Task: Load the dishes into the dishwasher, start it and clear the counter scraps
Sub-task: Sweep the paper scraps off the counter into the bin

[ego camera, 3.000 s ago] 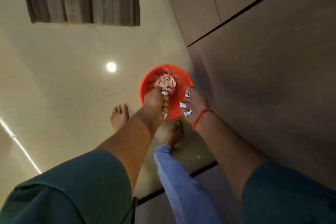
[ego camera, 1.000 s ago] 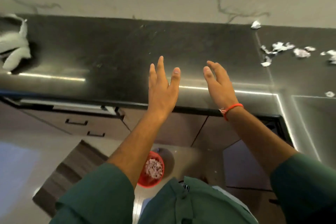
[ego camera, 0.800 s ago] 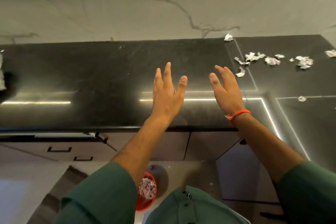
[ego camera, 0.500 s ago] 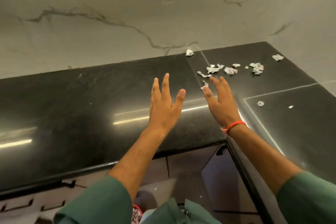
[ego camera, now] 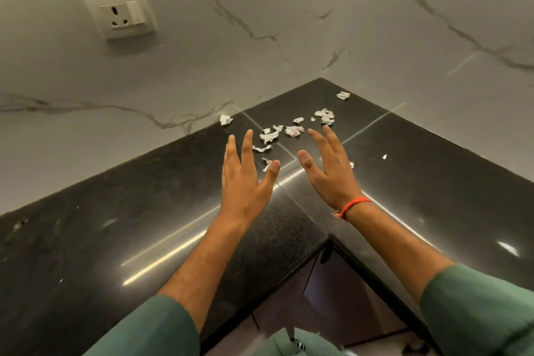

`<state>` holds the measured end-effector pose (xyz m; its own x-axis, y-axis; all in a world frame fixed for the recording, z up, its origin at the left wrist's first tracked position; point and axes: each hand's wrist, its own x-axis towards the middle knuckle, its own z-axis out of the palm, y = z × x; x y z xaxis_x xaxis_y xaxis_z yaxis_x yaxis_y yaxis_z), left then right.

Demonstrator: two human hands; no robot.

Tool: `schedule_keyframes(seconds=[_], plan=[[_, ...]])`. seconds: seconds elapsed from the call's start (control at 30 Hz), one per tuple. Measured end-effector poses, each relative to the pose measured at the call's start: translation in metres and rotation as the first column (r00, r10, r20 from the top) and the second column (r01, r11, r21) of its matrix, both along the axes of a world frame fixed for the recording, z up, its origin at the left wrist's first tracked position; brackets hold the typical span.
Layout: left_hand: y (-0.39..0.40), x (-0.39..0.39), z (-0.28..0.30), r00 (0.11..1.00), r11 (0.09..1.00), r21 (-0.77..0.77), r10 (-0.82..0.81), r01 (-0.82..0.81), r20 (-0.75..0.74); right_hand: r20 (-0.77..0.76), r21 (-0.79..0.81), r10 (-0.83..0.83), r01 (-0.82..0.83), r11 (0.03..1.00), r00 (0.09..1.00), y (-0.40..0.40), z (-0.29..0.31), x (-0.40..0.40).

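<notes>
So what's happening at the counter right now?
A person is reaching both hands out over the black counter toward paper scraps scattered in its inner corner. The left hand and right hand are open with fingers straight, and neither holds anything. The scraps lie loose on the counter just beyond the fingertips, a few small bits off to the right. No dishes or dishwasher show in this view.
</notes>
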<state>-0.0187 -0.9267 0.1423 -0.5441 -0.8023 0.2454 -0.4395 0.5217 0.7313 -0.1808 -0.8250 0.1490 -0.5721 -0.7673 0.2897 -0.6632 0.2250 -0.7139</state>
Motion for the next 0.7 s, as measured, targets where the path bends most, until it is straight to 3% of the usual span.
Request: schedule_keyframes(seconds=[0.33,0.7], plan=[[-0.026,-0.052,-0.023,0.994,0.995,0.042,-0.092,0.089,0.056,-0.028,0.053,-0.101,0.103,0.993,0.994,0.003,-0.022,-0.05],[-0.068,-0.08,-0.088,0.941,0.994,0.107,-0.019,-0.018,0.339,-0.017,0.184,-0.11,0.111,0.977,0.994,-0.012,-0.074,-0.112]])
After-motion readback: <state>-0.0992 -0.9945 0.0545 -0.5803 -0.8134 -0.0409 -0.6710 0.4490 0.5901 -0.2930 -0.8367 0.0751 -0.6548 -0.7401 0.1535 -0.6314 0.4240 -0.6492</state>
